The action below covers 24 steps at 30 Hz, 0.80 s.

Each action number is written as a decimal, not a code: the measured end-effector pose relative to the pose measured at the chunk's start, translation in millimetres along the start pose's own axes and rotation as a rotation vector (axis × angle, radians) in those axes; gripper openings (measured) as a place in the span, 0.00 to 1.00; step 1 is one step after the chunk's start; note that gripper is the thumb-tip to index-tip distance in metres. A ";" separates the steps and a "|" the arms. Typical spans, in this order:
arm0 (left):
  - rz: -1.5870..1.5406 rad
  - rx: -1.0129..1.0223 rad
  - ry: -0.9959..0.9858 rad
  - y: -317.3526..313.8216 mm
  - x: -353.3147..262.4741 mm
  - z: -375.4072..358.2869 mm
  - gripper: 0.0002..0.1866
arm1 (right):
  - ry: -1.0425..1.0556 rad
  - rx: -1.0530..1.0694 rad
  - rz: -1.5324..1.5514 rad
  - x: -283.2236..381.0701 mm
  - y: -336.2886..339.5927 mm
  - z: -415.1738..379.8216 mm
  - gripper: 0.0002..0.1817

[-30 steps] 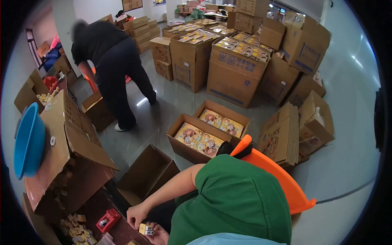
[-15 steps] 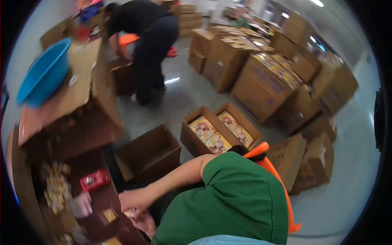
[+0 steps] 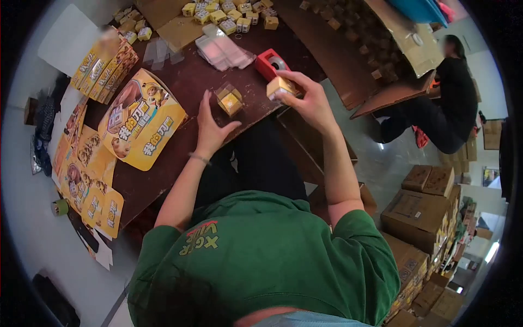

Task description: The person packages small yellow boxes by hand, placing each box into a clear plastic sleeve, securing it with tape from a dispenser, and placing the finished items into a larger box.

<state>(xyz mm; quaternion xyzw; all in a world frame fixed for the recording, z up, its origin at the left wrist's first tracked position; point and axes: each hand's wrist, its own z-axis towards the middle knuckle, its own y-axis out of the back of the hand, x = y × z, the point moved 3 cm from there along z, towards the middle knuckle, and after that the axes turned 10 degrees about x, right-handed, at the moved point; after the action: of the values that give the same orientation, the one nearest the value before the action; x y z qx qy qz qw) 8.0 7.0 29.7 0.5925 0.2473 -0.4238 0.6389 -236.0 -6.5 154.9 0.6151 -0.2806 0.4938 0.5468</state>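
My right hand point(image 3: 311, 101) grips a small yellow-and-white box point(image 3: 280, 87) between thumb and fingers, close to the red tape dispenser point(image 3: 272, 64). Thumb and fingers of my left hand point(image 3: 211, 129) are spread, with nothing held. Beside it a small yellow box point(image 3: 231, 102) with clear film around its upper part sits on the dark red table point(image 3: 242, 117). Clear plastic sleeves point(image 3: 220, 48) lie in a pile beyond.
Many small boxes point(image 3: 226, 16) are heaped at the table's far side. Yellow printed cartons point(image 3: 144, 120) stand on the left. A large cardboard box point(image 3: 403, 38) is at the right, near a person point(image 3: 455, 98) bending down. Stacked cartons point(image 3: 417, 215) line the lower right.
My view has swung from the room back to the table. My hands, close together before, are now apart, the left one spread and the right one holding the small box.
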 end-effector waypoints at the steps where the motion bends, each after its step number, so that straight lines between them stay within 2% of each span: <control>1: -0.045 0.015 -0.038 -8.2 5.7 16.2 0.54 | -0.006 0.088 -0.013 6.9 -7.2 15.8 0.23; 3: -0.224 0.104 -0.081 -22.8 21.8 36.6 0.51 | 0.074 0.172 -0.050 10.3 -31.5 43.6 0.24; 4: -0.198 0.069 -0.097 -25.9 24.1 38.6 0.49 | 0.104 0.188 -0.002 0.7 -47.2 54.4 0.24; 5: -0.173 0.036 -0.111 -26.9 19.5 37.7 0.46 | 0.045 0.243 -0.032 -8.1 -58.4 59.7 0.25; 6: -0.246 0.102 -0.063 -26.9 19.5 35.8 0.40 | 0.082 0.272 -0.083 -15.8 -66.8 61.3 0.25; 7: -0.264 0.145 -0.056 -26.8 21.5 37.1 0.39 | 0.118 0.304 -0.133 -17.7 -73.5 62.1 0.25; 8: -0.283 0.189 -0.044 -26.4 24.5 36.1 0.38 | 0.168 0.283 -0.142 -19.0 -76.9 62.4 0.24; 10: -0.286 0.231 0.000 -23.8 19.0 31.5 0.36 | 0.017 0.281 -0.025 -23.8 -75.0 65.7 0.24; 11: -0.285 0.196 -0.026 -24.9 7.6 26.1 0.38 | 0.041 0.216 -0.035 -24.9 -74.9 69.7 0.25; 13: -0.282 0.125 -0.090 -29.1 -10.9 18.4 0.40 | 0.013 0.218 -0.010 -25.4 -78.2 68.4 0.25; 14: -0.292 0.167 0.013 -40.7 8.0 14.7 0.44 | 0.002 0.217 0.000 -25.6 -77.9 67.3 0.25; 17: -0.388 0.230 -0.067 -37.2 14.9 22.7 0.46 | 0.101 0.227 -0.146 -20.6 -76.9 59.9 0.25; 18: -0.481 0.252 -0.066 -38.0 15.4 28.1 0.42 | 0.138 0.249 -0.216 -18.7 -77.2 56.4 0.25; 21: -0.428 0.267 -0.045 -40.3 22.6 40.9 0.35 | 0.294 0.147 -0.459 -36.8 -81.9 38.8 0.26; 22: -0.401 0.243 -0.055 -34.0 12.3 42.5 0.30 | 0.332 0.119 -0.543 -38.0 -80.1 34.6 0.26; 23: -0.381 0.242 -0.051 -35.0 12.6 42.2 0.30 | 0.274 0.139 -0.531 -40.6 -76.7 29.3 0.28; 24: -0.360 0.242 -0.046 -36.1 14.1 42.5 0.30 | 0.251 0.025 -0.299 -42.1 -73.2 23.7 0.27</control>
<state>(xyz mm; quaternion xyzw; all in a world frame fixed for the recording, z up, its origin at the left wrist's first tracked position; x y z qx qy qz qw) -22.7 -35.3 5.8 0.6013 0.2819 -0.5710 0.4826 -178.9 -19.3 89.5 0.5902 -0.1096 0.4834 0.6372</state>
